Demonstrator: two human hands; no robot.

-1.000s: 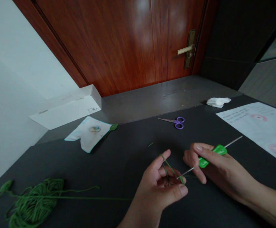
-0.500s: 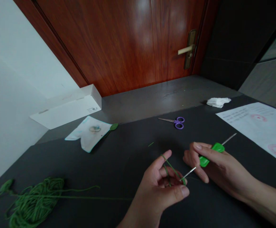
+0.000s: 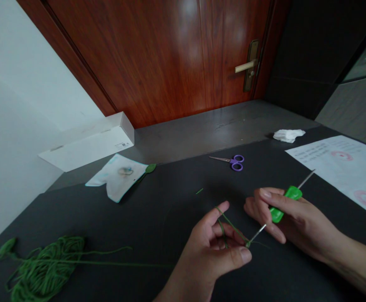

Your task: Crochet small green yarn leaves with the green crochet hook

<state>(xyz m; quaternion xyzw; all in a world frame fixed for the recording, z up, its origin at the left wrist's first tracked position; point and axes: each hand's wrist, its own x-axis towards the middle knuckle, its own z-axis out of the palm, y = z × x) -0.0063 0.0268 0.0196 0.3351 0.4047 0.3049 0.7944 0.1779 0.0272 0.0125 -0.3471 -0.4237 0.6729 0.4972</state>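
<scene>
Left grip (image 3: 213,251) pinches green yarn (image 3: 248,243), strung over its raised finger (image 3: 223,206) likely for tension; right grip (image 3: 296,220) holds the green-handled hook (image 3: 293,193), tip beside left grip.

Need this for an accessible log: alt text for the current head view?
A left hand holds green yarn looped over its raised index finger, while the right hand grips a green-handled hook, its tip at the yarn. On the dark table lie a yarn bundle, purple scissors and a printed sheet.
</scene>
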